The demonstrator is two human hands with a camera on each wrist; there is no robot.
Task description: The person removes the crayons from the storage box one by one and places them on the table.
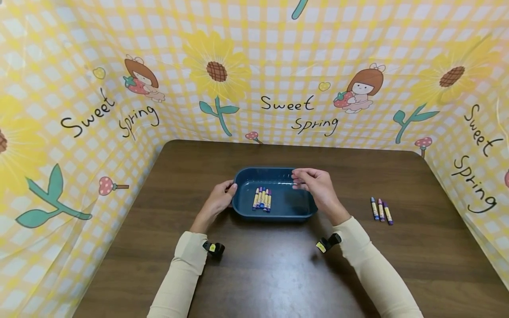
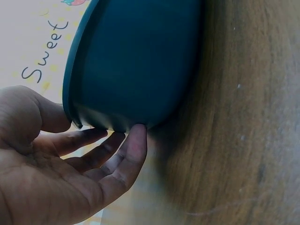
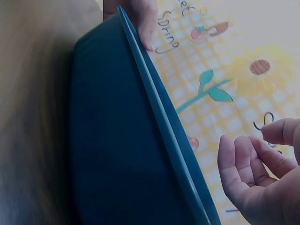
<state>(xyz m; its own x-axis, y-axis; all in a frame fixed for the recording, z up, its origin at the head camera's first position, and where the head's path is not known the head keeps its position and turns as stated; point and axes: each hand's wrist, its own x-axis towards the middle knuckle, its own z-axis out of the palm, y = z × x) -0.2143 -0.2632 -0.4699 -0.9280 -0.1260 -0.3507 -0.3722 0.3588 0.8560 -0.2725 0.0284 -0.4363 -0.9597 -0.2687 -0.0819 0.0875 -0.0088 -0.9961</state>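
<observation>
i see a blue tray (image 1: 278,212) mid-table (image 1: 254,274), a row of crayons (image 1: 262,199) lying in its left part. left hand (image 1: 216,202) is at the tray's left rim, fingers curled against it. right hand (image 1: 320,189) hovers over the tray's right side, fingertips pinched, holding nothing i can make out. three more crayons (image 1: 381,210) lie on the table, well right of the tray.
</observation>
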